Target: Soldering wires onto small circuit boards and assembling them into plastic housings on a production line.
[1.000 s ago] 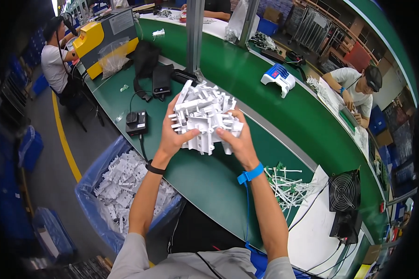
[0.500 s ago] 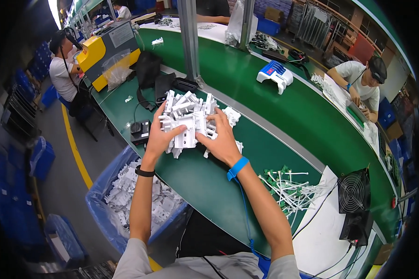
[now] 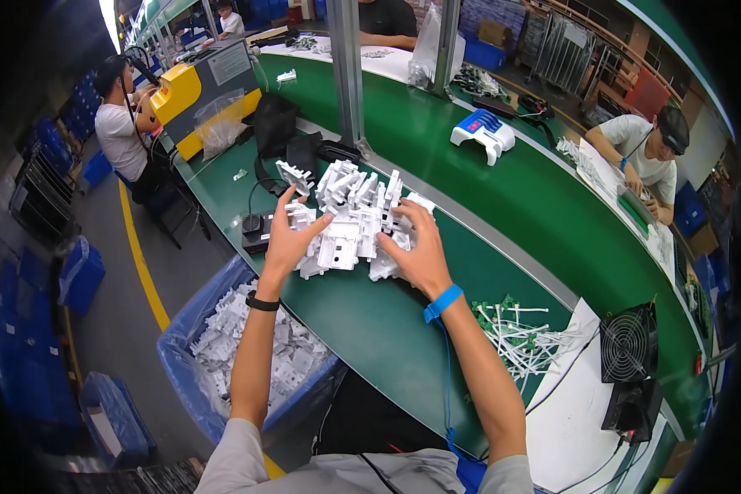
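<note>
A heap of white moulded plastic parts (image 3: pixel 338 244) lies on the green worktable, its pieces tumbled over one another. At its left side my left hand (image 3: pixel 286 247) has its fingers and thumb spread, the fingertips close against a part at the edge. My right hand (image 3: pixel 424 257) is on the other side, fingers and thumb apart and curved around the outer pieces. Neither hand is closed on a part; whether the fingertips touch the pieces is hard to see. A black band is on my left wrist, and a blue strap (image 3: pixel 444 303) with a coiled cord on my right.
A blue-lined bin (image 3: pixel 175 350) of white parts stands below the table's left edge. White-wired green boards (image 3: pixel 519 333) and a black fan (image 3: pixel 628 342) lie right. Behind run a metal post (image 3: pixel 346 74) and a green conveyor (image 3: pixel 543 198) bearing a white-and-blue device (image 3: pixel 483 134). Other people sit nearby.
My hands have loosened and spread apart from the parts they were pressed around, the right one moving rightward. The heap has spread wider, with a piece tipped out at its upper left.
</note>
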A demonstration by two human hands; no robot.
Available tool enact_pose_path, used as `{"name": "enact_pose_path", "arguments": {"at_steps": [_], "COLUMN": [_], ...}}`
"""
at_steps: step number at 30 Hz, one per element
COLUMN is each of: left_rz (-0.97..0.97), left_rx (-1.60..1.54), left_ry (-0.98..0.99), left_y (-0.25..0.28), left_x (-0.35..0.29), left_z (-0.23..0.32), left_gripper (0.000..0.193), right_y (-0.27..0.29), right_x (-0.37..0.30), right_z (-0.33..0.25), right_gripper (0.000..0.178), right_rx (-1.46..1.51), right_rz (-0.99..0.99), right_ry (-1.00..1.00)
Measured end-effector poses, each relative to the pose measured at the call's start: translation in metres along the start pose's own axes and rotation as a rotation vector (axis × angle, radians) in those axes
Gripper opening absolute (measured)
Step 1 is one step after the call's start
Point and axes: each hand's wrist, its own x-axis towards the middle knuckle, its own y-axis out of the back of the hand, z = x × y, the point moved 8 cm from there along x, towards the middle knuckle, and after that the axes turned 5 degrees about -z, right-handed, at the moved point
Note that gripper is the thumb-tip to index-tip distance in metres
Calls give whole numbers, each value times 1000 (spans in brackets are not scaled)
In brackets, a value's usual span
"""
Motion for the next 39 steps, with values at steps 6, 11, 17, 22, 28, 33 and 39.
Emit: {"name": "enact_pose_path", "arguments": {"at_steps": [6,11,17,22,28,33,39], "left_rz": [207,125,256,392,466,601,372], "left_rx": [172,381,586,596,641,796,680], "left_ry": [-105,-25,-79,-376,-467,-61,855], "left_y": [9,0,-6,5,70,174,248], "left_x": [-5,6,5,-44,-141,-208,-369], "left_z": [9,20,35,67,48,-116,-374], "left_gripper": [110,107,101,84,52,34,73], "right_y": [14,11,5,4,8,-116,-342], "right_x": [-6,-15,-21,-24,-29,-67,-177], "right_z": [18,40,38,16,-105,-225,-164], "right_gripper": [55,61,64,57,57,37,53], "right_rx": [-56,-138,-121,-243,-434,-62,-286], "right_rz": [110,122,91,38,101,-370,-1233], "right_ry": [-63,-161,-175,-152,66,414,115]}}
